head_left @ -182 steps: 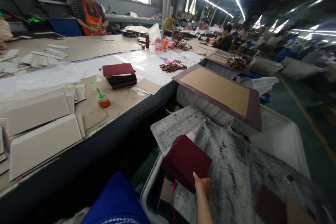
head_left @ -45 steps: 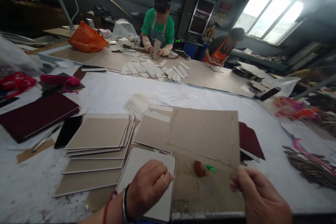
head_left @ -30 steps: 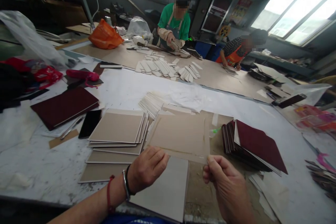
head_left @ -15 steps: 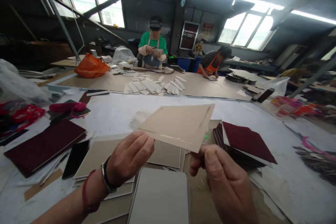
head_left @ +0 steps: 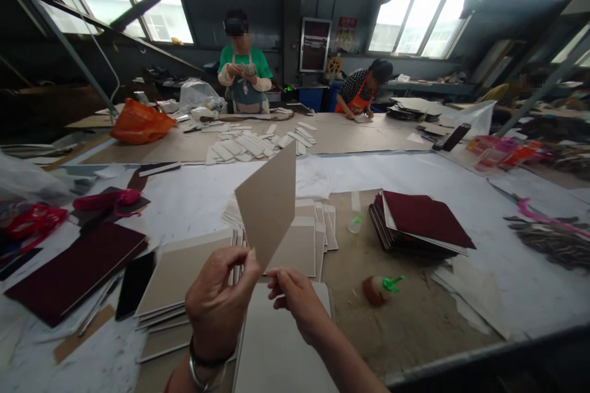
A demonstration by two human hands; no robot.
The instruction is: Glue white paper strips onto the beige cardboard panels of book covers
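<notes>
A thin beige board (head_left: 270, 206) stands tilted in the air, pinched near its lower corner by my left hand (head_left: 224, 301). My right hand (head_left: 297, 304) is just beside that corner, fingers loosely bent and apart; whether a fingertip touches the edge I cannot tell. Beneath both hands lies a pale grey stack (head_left: 281, 344) of boards or sheets. Beige boards (head_left: 184, 270) are piled left of it, and more beige boards (head_left: 299, 245) lie fanned out behind the held one, which partly hides them.
Right of my hands are a small bottle with a green top (head_left: 378, 290), a small clear bottle (head_left: 354, 224) and a maroon cover stack (head_left: 424, 221). At left lie a maroon cover (head_left: 76, 270) and a black phone (head_left: 135, 284). Two people work across the table.
The board has swung from nearly flat to upright and moved left. My right hand has come off its right corner and moved left beside my left hand. The green-topped bottle is now visible.
</notes>
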